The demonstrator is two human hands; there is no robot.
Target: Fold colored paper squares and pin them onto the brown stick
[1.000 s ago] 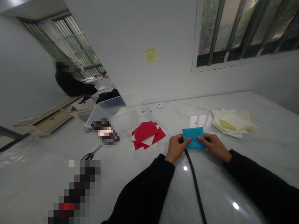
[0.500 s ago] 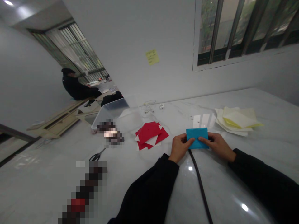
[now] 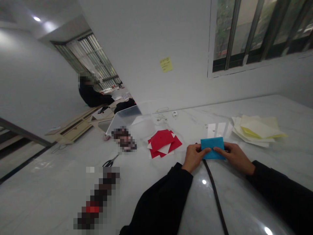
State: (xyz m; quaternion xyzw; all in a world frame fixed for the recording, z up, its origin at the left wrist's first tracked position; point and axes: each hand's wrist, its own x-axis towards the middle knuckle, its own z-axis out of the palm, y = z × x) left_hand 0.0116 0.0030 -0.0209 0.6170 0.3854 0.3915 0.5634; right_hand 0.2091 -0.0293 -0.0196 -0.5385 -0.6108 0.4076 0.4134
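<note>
A small folded blue paper (image 3: 212, 143) is held level between my two hands above the white marbled table (image 3: 146, 182). My left hand (image 3: 193, 157) grips its left side, thumb on the front and fingers behind. On the right side, my right hand (image 3: 235, 156) pinches it the same way, and the two thumb tips lie close together. To the left rests a pile of red and white folded papers (image 3: 161, 142). Cream and yellow paper sheets (image 3: 261, 129) lie at the right, beyond my right hand.
Scissors (image 3: 110, 161) lie at the left, near blurred-out items. Behind them stands a clear plastic bin (image 3: 124, 114). A black cable (image 3: 215, 192) runs between my forearms. A small white block (image 3: 174, 113) sits by the wall. Another person (image 3: 90, 93) sits far left.
The view has shifted, so everything appears a little further right and lower. Both hands keep hold of the blue paper, with the thumbs now slightly closer together.
</note>
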